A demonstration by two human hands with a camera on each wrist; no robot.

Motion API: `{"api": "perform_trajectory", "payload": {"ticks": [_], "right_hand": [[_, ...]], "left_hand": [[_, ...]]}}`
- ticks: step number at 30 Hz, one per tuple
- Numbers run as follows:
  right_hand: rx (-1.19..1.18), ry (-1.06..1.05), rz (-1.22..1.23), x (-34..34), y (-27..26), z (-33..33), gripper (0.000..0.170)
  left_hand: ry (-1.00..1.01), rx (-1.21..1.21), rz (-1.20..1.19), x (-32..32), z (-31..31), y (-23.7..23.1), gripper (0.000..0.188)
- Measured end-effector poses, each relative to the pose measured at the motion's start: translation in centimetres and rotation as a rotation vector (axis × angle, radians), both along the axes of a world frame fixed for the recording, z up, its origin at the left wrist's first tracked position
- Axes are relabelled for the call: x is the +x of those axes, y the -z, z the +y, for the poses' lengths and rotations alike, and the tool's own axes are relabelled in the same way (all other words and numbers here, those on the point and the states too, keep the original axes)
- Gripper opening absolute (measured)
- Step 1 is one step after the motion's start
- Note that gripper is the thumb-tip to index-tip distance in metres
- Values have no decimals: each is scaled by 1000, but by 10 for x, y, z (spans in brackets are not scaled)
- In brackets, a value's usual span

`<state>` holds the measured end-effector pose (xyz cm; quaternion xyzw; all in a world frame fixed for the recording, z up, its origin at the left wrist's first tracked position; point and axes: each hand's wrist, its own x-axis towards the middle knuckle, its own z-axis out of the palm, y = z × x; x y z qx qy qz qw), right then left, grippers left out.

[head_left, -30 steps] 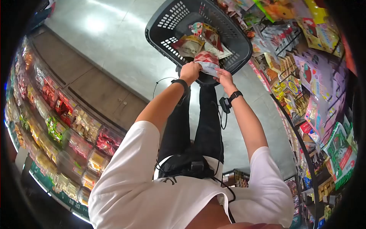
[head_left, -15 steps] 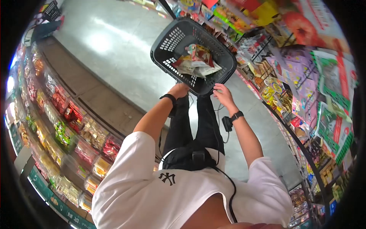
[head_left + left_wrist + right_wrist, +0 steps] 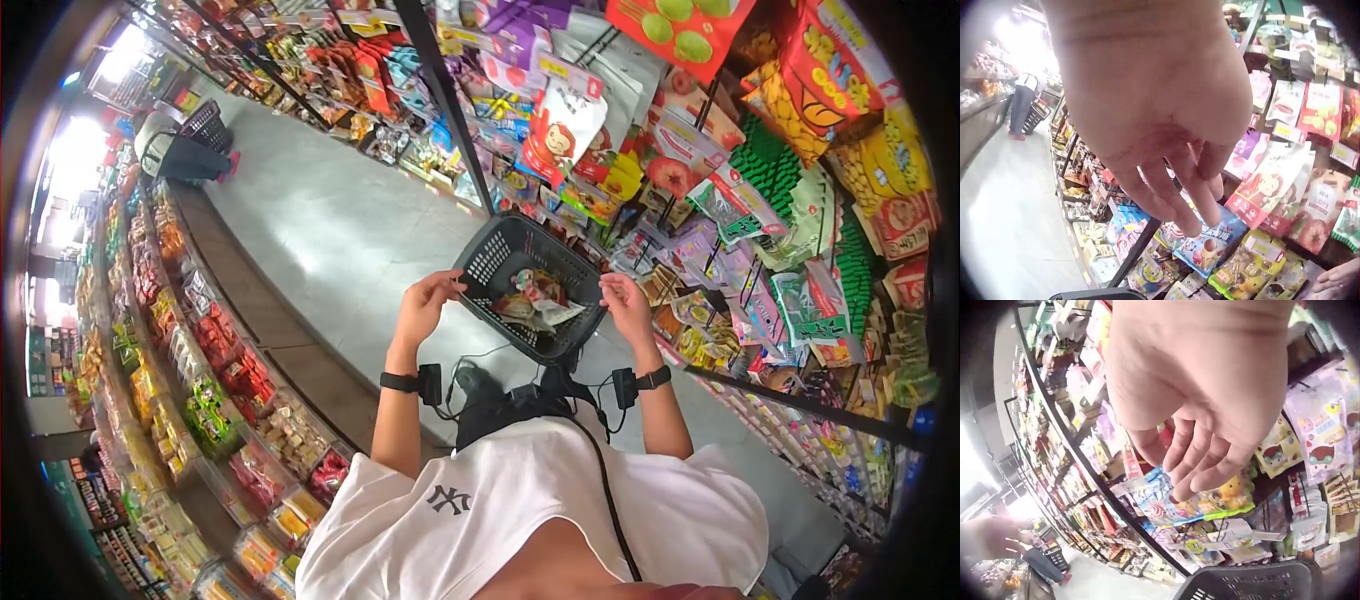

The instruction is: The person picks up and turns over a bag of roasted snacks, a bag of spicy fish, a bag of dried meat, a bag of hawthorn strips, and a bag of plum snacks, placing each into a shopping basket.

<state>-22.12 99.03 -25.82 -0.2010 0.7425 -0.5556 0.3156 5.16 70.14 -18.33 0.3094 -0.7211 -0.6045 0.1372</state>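
Basket: 12 o'clock from the wearer; rigid dark plastic, perforated walls, rounded corners.
Packets: inside the basket; pliable, glossy, creased, red and pale.
Left hand: at the basket's 9 o'clock, near the rim; fingers half open, loosely bent, empty.
Right hand: at its 3 o'clock, near the rim; fingers half open, relaxed, empty.
Rim contact: cannot be confirmed.
Progress: packets already loaded, both hands free; remaining work cannot be determined.
Hanging bags: 1 o'clock; flat, shiny film.
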Motion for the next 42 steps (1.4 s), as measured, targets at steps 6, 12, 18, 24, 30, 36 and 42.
{"api": "perform_trajectory", "payload": {"ticks": [6, 12, 18, 24, 30, 36, 42], "right_hand": [[-12, -9, 127, 62, -60, -46, 25], [17, 6, 154, 115, -57, -109, 34], [69, 42, 332, 119, -74, -168, 52], [6, 138, 465, 56, -58, -202, 60], [158, 410, 292, 3, -73, -213, 78], [89, 683, 162, -35, -59, -247, 83], [-227, 797, 269, -56, -17, -278, 62]], "left_hand": [[-2, -80, 57, 96, -40, -34, 30], [-174, -191, 15, 221, -34, -91, 30], [-449, -166, 115, 321, -26, -85, 28], [-559, -177, 130, 354, -32, -97, 28], [-589, -104, 157, 359, -51, -91, 28], [-543, -101, 163, 337, -107, -83, 29], [-350, -160, 135, 270, -206, -98, 29]]}}
